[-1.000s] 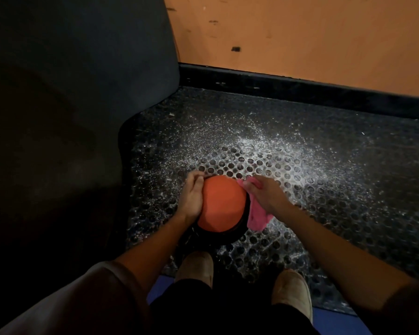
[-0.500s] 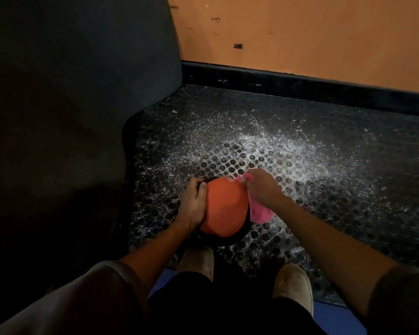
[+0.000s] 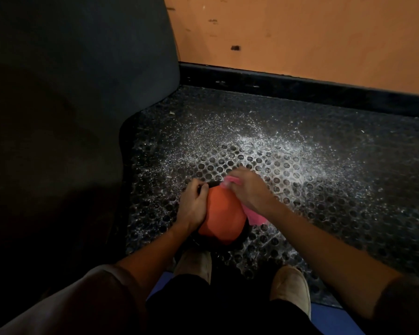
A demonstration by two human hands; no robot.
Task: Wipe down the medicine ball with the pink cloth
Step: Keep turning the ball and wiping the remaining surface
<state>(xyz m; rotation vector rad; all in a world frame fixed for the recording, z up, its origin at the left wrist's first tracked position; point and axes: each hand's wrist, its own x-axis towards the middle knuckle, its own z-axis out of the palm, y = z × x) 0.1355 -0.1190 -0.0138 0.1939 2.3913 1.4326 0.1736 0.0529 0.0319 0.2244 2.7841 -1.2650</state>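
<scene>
An orange and black medicine ball (image 3: 221, 217) sits on the perforated black rubber mat (image 3: 324, 201) just ahead of my feet. My left hand (image 3: 194, 205) grips the ball's left side, fingers curled over its top edge. My right hand (image 3: 248, 189) holds the pink cloth (image 3: 254, 217) and presses it against the ball's upper right side. Part of the cloth hangs down behind my wrist; the rest is hidden under my fingers. The ball's lower black part is in shadow.
White powder is scattered over the mat beyond the ball. A large dark padded object (image 3: 70, 117) fills the left side. An orange wall (image 3: 300, 37) with a black baseboard (image 3: 300, 90) runs across the back. My two shoes (image 3: 290, 288) stand on a blue floor edge.
My right hand with the cloth has slid from the ball's right side up toward its far top. My left hand has stayed on the left side, fingers curling further over the top.
</scene>
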